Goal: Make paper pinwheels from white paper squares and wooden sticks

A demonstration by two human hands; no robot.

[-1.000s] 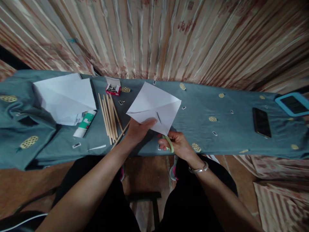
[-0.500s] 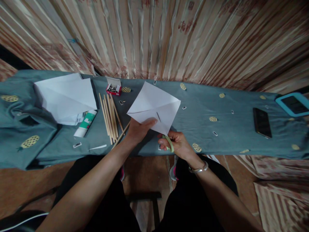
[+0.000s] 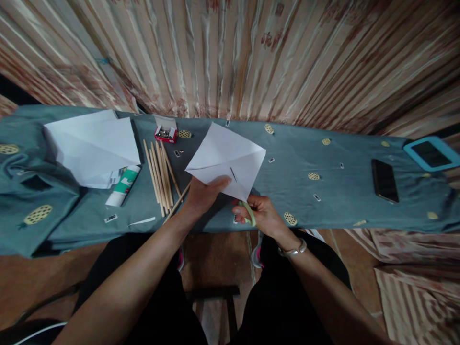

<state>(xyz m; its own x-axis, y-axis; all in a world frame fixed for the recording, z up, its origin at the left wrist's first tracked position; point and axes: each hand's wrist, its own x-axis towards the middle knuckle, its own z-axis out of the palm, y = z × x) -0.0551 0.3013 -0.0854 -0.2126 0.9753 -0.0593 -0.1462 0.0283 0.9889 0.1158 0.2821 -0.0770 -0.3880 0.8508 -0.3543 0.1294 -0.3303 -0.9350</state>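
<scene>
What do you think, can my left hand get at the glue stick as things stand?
Probably not right away: your left hand is holding the white paper. Once freed, it could likely reach the glue stick, with wooden sticks lying flat between.

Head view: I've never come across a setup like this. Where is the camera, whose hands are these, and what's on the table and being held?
There is no machine here: a head-worn camera looks forward and down at the wearer's bare hands. The left hand grips a white sheet, thumb on top. The right hand holds a pale green looped handle, probably scissors, at the sheet's near corner. On the patterned cloth to the left lie loose paper, a green-and-white tube, wooden sticks and a red box of small metal pieces. To the right lie a dark phone-like device and a blue-framed one.
</scene>
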